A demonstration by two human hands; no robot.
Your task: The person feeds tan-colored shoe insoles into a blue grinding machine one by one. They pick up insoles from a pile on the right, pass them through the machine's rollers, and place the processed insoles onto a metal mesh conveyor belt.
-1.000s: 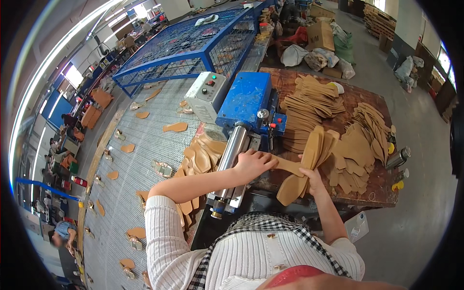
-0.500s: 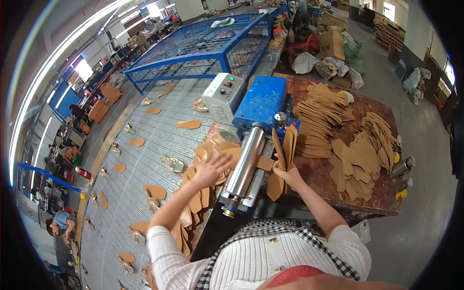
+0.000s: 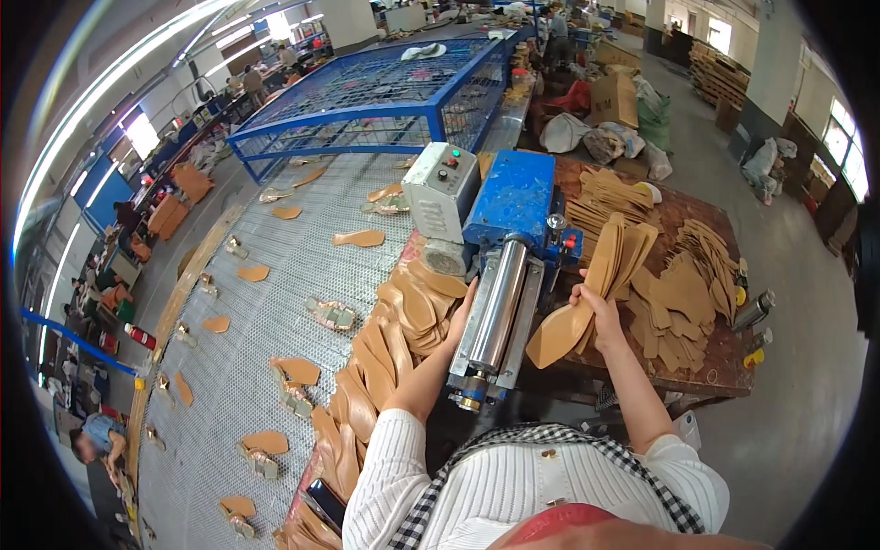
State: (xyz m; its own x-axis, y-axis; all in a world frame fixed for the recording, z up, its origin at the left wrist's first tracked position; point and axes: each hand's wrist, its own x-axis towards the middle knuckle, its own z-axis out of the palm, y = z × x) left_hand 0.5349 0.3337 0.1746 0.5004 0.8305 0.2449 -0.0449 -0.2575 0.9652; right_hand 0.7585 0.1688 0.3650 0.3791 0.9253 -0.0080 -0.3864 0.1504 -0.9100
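Observation:
My right hand (image 3: 598,314) grips a fanned bundle of tan shoe insoles (image 3: 616,261); one insole (image 3: 561,335) sticks out toward the lower left. The bundle is just right of the blue roller machine (image 3: 513,197), above the wooden table. At the left side of its shiny steel roller (image 3: 498,307) is my left hand (image 3: 461,316), its fingers mostly hidden by the machine, so their grip does not show. Nearest to that hand, a long overlapping pile of glossy tan insoles (image 3: 417,302) runs along the edge of the mesh conveyor.
Stacks of matt insoles (image 3: 683,298) cover much of the reddish-brown table (image 3: 710,371) at right. Shoe parts lie scattered over the grey mesh conveyor (image 3: 275,339). A grey control box (image 3: 440,192) stands beside the machine, and a blue wire cage (image 3: 367,96) lies beyond.
My left hand has come down from above the insole pile to the roller's left side. My right hand has moved right, away from the roller, with the bundle. The insole that lay across the roller is gone from it.

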